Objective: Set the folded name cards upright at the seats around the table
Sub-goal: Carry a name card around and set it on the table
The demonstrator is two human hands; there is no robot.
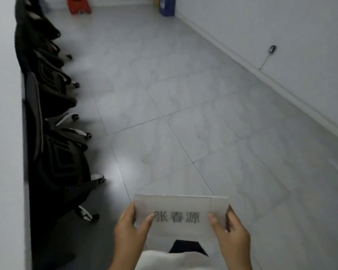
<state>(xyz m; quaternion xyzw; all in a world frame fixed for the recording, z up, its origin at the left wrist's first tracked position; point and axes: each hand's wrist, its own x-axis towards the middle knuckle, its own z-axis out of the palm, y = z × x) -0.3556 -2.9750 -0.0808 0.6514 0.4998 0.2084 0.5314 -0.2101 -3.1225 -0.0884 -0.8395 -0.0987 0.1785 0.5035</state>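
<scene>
Both hands' fingers [144, 224] pinch one name card [180, 217] by its side edges.

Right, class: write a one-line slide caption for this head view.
Both hands, left and right, hold a name card over the tiled floor, chairs lined along the table.

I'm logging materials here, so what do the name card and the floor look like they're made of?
Name card: thin white paper, matte, seemingly inside a clear sleeve, judging by the translucent edge; both hands hold it. Floor: glossy pale marbled tiles, likely ceramic, given thin grout lines and soft reflections.
</scene>
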